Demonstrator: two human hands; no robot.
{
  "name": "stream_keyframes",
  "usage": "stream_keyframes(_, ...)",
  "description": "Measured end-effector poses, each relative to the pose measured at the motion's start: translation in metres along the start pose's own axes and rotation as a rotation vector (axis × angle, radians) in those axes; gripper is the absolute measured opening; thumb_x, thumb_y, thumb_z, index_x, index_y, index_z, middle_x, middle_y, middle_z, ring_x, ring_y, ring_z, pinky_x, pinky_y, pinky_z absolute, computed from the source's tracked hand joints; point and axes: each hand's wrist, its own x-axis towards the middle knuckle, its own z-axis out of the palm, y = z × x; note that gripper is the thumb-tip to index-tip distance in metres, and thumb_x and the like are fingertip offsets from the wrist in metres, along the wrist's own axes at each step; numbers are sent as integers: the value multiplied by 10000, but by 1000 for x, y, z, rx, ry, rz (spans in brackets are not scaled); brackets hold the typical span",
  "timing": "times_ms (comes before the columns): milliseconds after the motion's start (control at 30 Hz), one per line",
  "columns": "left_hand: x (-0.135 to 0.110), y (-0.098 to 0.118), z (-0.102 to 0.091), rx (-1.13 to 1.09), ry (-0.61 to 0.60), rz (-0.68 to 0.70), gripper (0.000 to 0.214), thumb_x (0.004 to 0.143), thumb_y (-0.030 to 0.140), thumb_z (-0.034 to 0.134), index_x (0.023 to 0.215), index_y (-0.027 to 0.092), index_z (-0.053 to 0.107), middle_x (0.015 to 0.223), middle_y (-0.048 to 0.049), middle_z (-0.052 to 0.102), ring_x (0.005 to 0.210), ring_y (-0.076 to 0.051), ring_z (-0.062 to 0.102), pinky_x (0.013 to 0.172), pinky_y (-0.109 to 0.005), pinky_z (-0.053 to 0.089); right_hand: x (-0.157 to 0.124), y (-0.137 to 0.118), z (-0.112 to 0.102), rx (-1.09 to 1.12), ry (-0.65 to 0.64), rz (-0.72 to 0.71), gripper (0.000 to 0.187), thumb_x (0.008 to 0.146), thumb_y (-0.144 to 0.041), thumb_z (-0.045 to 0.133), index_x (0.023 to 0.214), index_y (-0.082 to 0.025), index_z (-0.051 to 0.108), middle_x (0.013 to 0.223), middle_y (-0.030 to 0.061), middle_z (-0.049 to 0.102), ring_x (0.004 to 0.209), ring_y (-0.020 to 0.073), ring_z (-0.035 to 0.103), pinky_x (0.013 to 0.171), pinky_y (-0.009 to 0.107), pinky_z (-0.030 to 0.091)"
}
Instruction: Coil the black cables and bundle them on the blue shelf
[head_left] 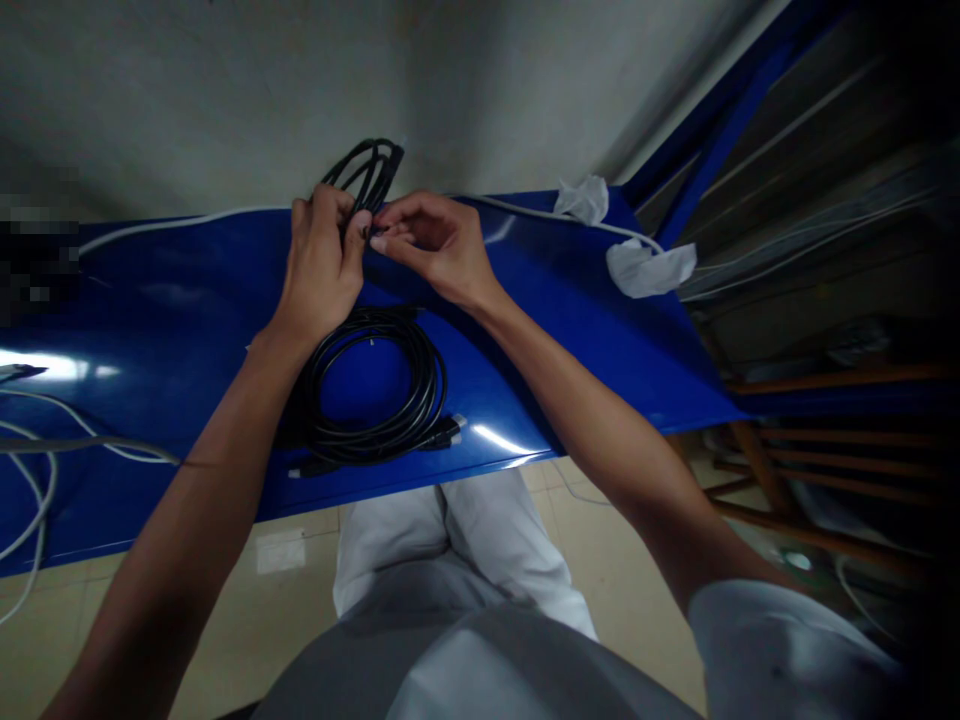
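Observation:
My left hand point(321, 255) is closed around a looped bundle of black cable point(384, 170), whose loops stick up above the fingers. Close against it, my right hand point(450, 245) pinches with thumb and fingertips at the bundle's side; what lies between those fingertips is too small and dark to make out. Below both hands, a larger coil of black cable point(433, 385) rests on the blue table point(510, 370). Its plug point(448, 432) points right near the front edge, and another cable end point(307, 470) lies at the lower left of the coil.
White cables point(45, 490) lie loose on the left of the table. A pale cable point(180, 222) runs along the wall side. Two crumpled white wrappings point(585, 200) sit at the right end. A wooden chair point(825, 460) stands beyond the right edge, near a blue frame point(697, 170).

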Motion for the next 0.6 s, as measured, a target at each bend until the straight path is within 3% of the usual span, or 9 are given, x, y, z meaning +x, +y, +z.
stream_keyframes(100, 0, -4, 3, -22, -6, 26, 414, 1124, 696, 371, 1093, 323, 549, 1073, -81, 671, 1230, -325, 592, 1013, -560, 491, 1, 3, 0, 44, 36, 24, 408, 650, -327, 1056, 855, -227, 719, 976, 7, 791, 1102, 228, 758, 985, 358, 646)
stream_keyframes(367, 0, -3, 3, -96, -8, 6, 383, 1111, 685, 420, 1105, 330, 562, 1121, -91, 682, 1288, -348, 602, 1043, -566, 507, 8, 20, -2, -22, 0, -53, 453, 665, -523, 1028, 851, -206, 762, 920, 5, 797, 1025, 211, 773, 986, 357, 635)
stream_keyframes(600, 0, -3, 5, -101, -10, -5, 411, 1103, 715, 384, 1091, 331, 532, 1104, -81, 671, 1253, -328, 572, 1070, -602, 486, 9, 25, -3, 96, -31, -13, 423, 662, -460, 1043, 898, -201, 806, 933, 8, 816, 1007, 198, 794, 995, 347, 636)
